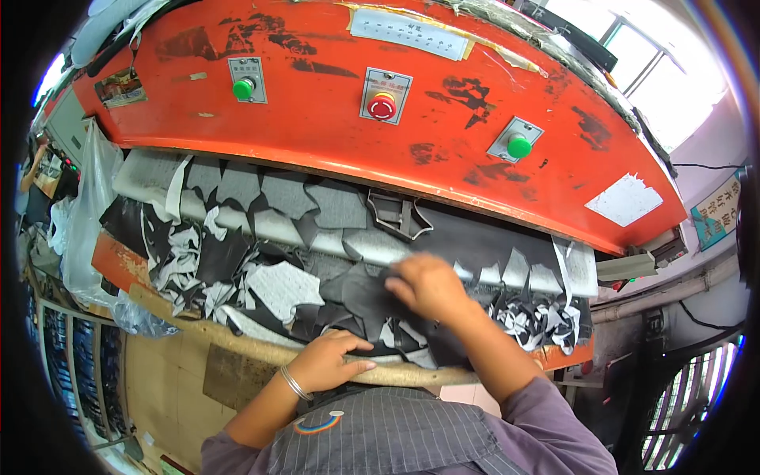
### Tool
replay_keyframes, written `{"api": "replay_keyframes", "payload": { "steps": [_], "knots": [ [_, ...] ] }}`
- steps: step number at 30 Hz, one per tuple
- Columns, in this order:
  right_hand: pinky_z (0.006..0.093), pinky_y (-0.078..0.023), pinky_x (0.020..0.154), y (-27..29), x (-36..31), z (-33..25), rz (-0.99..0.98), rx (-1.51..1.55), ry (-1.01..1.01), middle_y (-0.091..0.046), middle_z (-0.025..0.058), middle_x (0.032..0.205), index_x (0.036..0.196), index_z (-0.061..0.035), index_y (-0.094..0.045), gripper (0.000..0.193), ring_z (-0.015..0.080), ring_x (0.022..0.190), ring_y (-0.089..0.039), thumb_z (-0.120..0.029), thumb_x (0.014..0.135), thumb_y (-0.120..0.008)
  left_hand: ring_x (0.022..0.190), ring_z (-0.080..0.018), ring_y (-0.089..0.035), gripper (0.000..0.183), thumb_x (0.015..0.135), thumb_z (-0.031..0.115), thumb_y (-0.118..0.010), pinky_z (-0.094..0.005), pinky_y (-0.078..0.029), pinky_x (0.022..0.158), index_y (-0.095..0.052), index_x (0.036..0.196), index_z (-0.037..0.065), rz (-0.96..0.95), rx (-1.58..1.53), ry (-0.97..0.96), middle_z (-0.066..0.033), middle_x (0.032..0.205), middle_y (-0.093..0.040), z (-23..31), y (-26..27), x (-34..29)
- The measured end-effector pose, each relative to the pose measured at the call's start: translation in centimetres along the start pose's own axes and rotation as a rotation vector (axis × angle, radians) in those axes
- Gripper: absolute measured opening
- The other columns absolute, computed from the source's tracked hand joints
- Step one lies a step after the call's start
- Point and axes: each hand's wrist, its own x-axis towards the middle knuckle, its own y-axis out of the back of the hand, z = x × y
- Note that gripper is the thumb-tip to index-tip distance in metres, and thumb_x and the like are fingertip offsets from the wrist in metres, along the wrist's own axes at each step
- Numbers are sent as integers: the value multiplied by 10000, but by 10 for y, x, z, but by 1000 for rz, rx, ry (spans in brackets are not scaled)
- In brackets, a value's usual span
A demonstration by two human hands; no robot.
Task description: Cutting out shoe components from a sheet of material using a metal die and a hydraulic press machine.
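Observation:
My left hand (332,360) lies at the near edge of the work surface, its fingers stretched out over dark scraps, holding nothing that I can see. Over the middle of the surface, my right hand (427,289) is smeared by motion, with its fingers bent down at a dark grey cut piece (356,297); whether it grips the piece cannot be made out. A metal cutting die (400,215) stands beyond, by a black sheet (475,244). To the left of my right hand lies a light, speckled cut piece (283,291).
A red press (317,111) spans the far side, with green buttons (243,89) and a red stop button (381,106). Its beam overhangs the pale cutting board (582,273). Scraps heap at left (178,257) and right (538,321). A clear plastic bag (91,214) hangs at left.

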Motion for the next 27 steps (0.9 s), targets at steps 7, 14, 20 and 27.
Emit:
{"api": "replay_keyframes", "payload": {
  "steps": [7,14,20,27],
  "knots": [
    [354,-395,741,-40,28,58,83,-283,136,-552,49,828,831,-94,-637,192,240,838,-526,-263,759,-695,763,-105,-587,415,865,212,-695,-234,-478,652,-573,1203,5,228,-464,131,-90,1017,-566,-6,-8,61],
    [375,-373,808,-4,-21,18,148,540,151,-549,78,912,856,-53,-627,197,273,891,-496,-228,805,-702,1179,-249,-483,1078,760,448,-775,-386,-436,952,-67,1445,10,469,-680,-69,-156,1262,-457,3,-40,89],
    [401,-350,920,16,-65,-9,121,752,260,-586,89,1073,943,-44,-623,249,288,1089,-527,-233,809,-714,1088,-179,-523,909,798,506,-718,-349,-438,945,-235,1387,12,232,-1092,-44,-84,1180,-516,24,-71,52],
    [506,-281,1004,31,-88,-6,55,637,470,-422,196,1368,1227,-43,-539,619,355,1263,-411,-467,800,-681,1201,-266,-530,783,839,458,-677,-426,-449,1019,-334,1394,24,30,-1554,111,-153,1342,-474,36,-63,27]
  ]
}}
